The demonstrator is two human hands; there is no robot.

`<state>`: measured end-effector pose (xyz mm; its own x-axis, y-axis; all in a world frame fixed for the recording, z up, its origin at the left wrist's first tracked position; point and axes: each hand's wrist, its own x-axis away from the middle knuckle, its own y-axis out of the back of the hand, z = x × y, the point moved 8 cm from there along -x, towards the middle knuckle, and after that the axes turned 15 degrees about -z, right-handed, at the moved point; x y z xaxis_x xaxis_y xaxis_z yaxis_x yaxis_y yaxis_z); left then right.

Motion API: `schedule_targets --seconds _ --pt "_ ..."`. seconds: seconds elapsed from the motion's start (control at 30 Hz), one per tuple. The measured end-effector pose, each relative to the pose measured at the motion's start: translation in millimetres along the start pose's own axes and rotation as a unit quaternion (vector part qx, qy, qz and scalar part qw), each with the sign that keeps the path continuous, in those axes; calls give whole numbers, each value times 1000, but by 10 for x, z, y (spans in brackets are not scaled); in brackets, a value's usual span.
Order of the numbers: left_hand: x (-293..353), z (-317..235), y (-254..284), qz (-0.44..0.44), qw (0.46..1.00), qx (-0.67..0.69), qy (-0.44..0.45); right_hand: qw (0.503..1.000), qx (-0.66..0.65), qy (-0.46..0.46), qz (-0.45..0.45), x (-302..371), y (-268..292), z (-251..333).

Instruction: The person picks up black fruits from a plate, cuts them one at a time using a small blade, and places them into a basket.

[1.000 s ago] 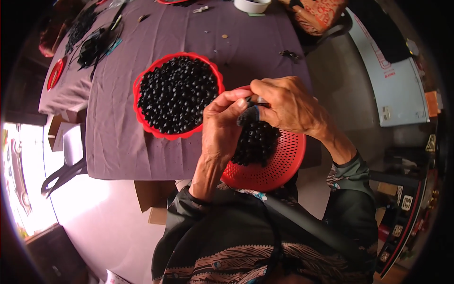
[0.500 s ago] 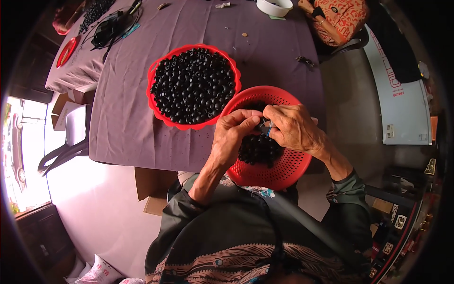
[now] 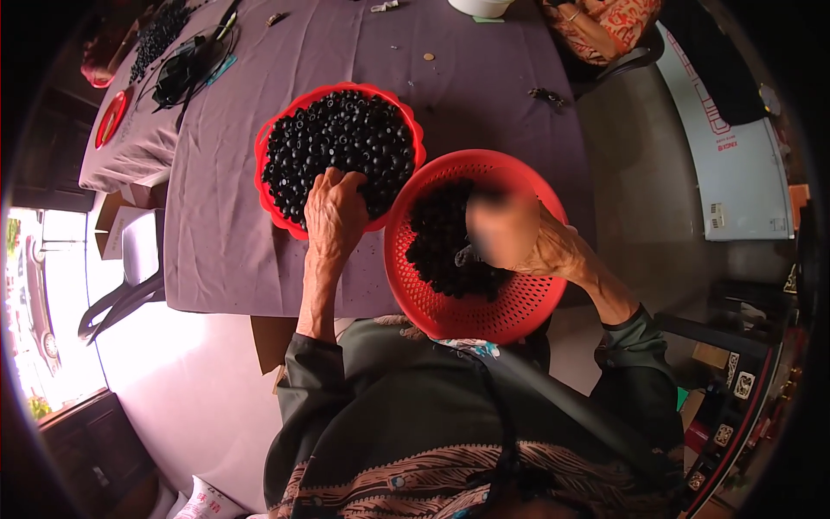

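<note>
A red scalloped bowl (image 3: pixel 418 130) on the table is heaped with small round black pieces (image 3: pixel 346 130), some hollow like caps. My left hand (image 3: pixel 335 208) reaches over its near rim, fingers bent together and their tips down among the pieces. To its right, a red perforated colander (image 3: pixel 493 322) sits at the table edge against my body, holding a dark pile of black pieces (image 3: pixel 441 238). Above that pile my right hand (image 3: pixel 540 242) is curled closed, its fingers covered by a blur. A small greyish thing (image 3: pixel 468 256) shows just under it; what it is, I cannot make out.
A mauve cloth (image 3: pixel 484 104) covers the table. Black cables (image 3: pixel 186 65) and a red dish (image 3: pixel 112 117) lie far left, a white bowl (image 3: pixel 482 7) at the far edge. Another person's arm (image 3: pixel 592 35) rests at far right. A chair (image 3: pixel 138 251) stands left.
My left hand has left my right hand over the colander and moved left into the bowl of black pieces. My right hand stays above the colander. The view has shifted slightly.
</note>
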<state>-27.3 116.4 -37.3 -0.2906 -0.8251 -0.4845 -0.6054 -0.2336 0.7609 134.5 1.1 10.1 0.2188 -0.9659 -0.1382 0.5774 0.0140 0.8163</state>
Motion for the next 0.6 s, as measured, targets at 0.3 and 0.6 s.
schedule_targets --seconds 0.3,0.6 --pt "49 278 78 17 769 518 374 994 -92 -1 -67 -161 100 21" --pt "45 -599 100 93 571 747 328 953 -202 28 -224 -552 415 310"
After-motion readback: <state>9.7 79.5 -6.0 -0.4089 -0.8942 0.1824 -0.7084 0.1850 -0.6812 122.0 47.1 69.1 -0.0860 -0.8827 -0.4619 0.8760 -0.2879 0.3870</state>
